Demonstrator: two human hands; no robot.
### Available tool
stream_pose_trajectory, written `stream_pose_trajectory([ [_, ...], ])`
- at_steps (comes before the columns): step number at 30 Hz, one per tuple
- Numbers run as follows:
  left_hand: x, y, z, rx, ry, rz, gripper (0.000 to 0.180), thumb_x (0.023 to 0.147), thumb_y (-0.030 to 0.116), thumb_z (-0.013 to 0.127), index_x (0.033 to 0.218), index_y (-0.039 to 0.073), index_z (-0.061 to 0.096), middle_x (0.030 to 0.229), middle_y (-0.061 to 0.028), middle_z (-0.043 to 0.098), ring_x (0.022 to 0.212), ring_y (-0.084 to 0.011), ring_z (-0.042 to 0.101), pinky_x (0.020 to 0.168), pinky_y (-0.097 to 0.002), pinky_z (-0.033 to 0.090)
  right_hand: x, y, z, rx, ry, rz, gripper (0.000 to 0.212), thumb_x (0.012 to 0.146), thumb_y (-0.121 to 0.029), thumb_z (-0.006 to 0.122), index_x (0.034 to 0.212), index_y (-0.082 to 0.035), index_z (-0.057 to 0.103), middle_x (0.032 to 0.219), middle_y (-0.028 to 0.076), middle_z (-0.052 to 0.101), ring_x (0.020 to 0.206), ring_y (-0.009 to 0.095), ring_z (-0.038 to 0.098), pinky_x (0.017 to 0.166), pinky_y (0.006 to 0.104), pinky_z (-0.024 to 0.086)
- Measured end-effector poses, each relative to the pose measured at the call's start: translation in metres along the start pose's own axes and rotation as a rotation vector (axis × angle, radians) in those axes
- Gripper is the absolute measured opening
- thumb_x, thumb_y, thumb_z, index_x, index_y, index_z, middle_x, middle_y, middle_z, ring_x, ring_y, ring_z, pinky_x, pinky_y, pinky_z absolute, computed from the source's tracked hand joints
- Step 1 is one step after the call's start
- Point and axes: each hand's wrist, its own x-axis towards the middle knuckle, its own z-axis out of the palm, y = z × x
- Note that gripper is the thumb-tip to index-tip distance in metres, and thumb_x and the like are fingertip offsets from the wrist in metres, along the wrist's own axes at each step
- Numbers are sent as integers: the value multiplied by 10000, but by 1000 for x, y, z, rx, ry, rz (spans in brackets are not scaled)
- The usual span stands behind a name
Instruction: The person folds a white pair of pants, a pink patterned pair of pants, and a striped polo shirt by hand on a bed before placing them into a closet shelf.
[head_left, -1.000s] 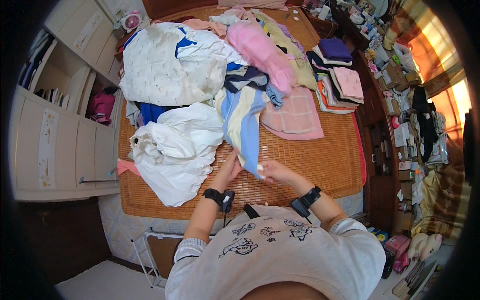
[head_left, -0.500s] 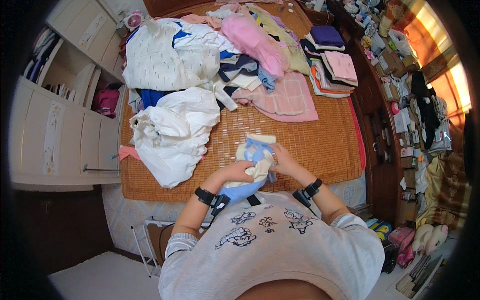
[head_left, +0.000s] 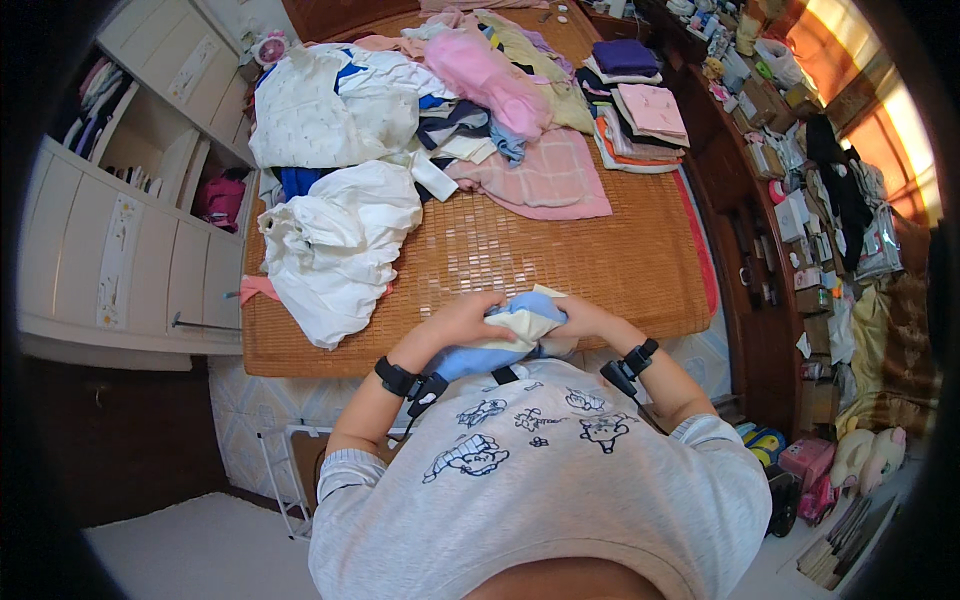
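Note:
A bunched garment in pale yellow and light blue (head_left: 520,322) is held close to my body, over the near edge of the bed mat. My left hand (head_left: 468,322) grips its left side, thumb on top. On the other side my right hand (head_left: 580,318) is closed on the cloth, its fingers partly hidden behind the folds. Part of the garment hangs down toward my shirt. To the left of my hands lies a crumpled white garment (head_left: 340,240) on the woven bamboo mat (head_left: 490,255).
Across the far side of the bed spreads a heap with a patterned white cloth (head_left: 330,120), a pink bundle (head_left: 490,75) and a pink checked cloth (head_left: 555,175). A folded stack (head_left: 640,130) stands at right. A cabinet (head_left: 110,250) lines the left; cluttered shelves (head_left: 800,220) line the right.
Both hands have drawn the garment nearer my body and bunched it lower, with its blue side now more on top. The view has shifted slightly.

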Motion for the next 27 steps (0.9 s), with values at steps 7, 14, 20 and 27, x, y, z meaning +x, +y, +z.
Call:
stream_pose_trajectory([
  [7, -13, -15, 25, 505, 86, 217, 237, 597, 230, 649, 633, 12, 564, 732, -111, 526, 742, -260, 502, 636, -333, 412, -55, 8, -1, -160, -70, 70, 295, 645, -194, 645, 881, -36, 564, 786, 95, 595, 719, 177, 552, 660, 291, 428],
  [14, -35, -13, 48, -27, -346, -242, 168, 633, 150, 559, 675, -13, 568, 562, -90, 535, 509, -149, 476, 514, -300, 386, -101, -2, -10, -238, -405, 391, 411, 585, -371, 643, 779, -13, 585, 648, 113, 572, 569, 210, 519, 532, 324, 409],
  [20, -58, -68, 109, -240, -413, -130, 362, 593, 167, 587, 932, 50, 535, 800, -103, 592, 711, -190, 538, 630, -316, 421, -132, 25, -13, -263, -529, 454, 412, 538, -361, 648, 788, -37, 601, 665, 107, 588, 623, 231, 557, 571, 315, 428],
  [27, -63, -58, 124, 385, -276, -377, 282, 622, 203, 585, 853, 43, 560, 809, -140, 549, 789, -289, 531, 691, -377, 431, -162, 46, -20, -628, -564, 360, 411, 506, -390, 630, 775, -80, 616, 703, 91, 605, 658, 252, 576, 623, 353, 430],
])
